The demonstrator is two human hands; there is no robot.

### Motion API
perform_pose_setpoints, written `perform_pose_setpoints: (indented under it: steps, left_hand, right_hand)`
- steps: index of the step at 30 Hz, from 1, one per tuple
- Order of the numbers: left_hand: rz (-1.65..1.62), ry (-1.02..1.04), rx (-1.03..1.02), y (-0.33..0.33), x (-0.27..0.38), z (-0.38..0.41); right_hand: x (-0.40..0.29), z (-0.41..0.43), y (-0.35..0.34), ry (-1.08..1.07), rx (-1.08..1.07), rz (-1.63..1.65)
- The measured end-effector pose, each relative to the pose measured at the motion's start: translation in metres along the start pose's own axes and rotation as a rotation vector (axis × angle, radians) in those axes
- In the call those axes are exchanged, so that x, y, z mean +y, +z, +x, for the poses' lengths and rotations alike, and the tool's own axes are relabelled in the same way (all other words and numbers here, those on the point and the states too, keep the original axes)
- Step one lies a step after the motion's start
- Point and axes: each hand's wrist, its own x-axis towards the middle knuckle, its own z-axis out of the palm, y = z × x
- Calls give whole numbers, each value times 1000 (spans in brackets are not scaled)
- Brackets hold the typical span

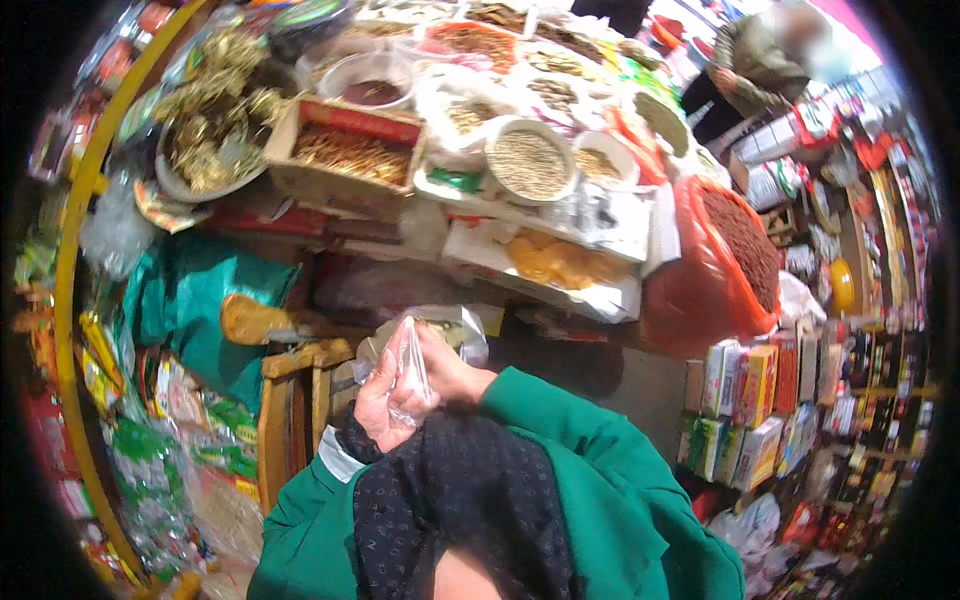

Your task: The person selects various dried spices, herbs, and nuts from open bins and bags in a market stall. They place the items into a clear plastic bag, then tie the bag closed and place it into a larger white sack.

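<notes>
My left hand (379,411) grips a clear plastic bag (410,366), which rises in a point between my hands. Close against its other side is my right hand (448,373), with its fingers partly hidden behind the plastic, so its hold is hard to make out. Just beyond both hands lies another clear plastic bag (472,334), its contents mostly covered. To the left of my hands stands a wooden frame (281,420) with a rounded wooden piece (251,319) at its top.
Ahead is a stall with a carton of dried goods (352,157), a white tub of pale seeds (529,161) and a red sack of reddish-brown grains (739,247). Stacked boxes (757,390) stand right. A yellow pole (71,300) runs along the left. A person (757,67) is at far right.
</notes>
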Motion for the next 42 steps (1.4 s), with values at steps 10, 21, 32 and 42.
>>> perform_pose_setpoints:
  steps: [10, 21, 32, 42]
  left_hand:
    - [161, -340, -106, 49, -151, 71]
    - [166, -630, -210, 77, -274, 125]
    - [1092, -628, -328, 50, -304, 210]
    - [1326, -614, -525, 24, -369, 251]
  right_hand:
    - [-15, -169, -172, -5, -52, -267]
    - [6, -368, -278, 670, 378, -703]
    - [47, -434, -218, 660, 1046, 790]
    - [-3, -451, -277, 505, 1086, 857]
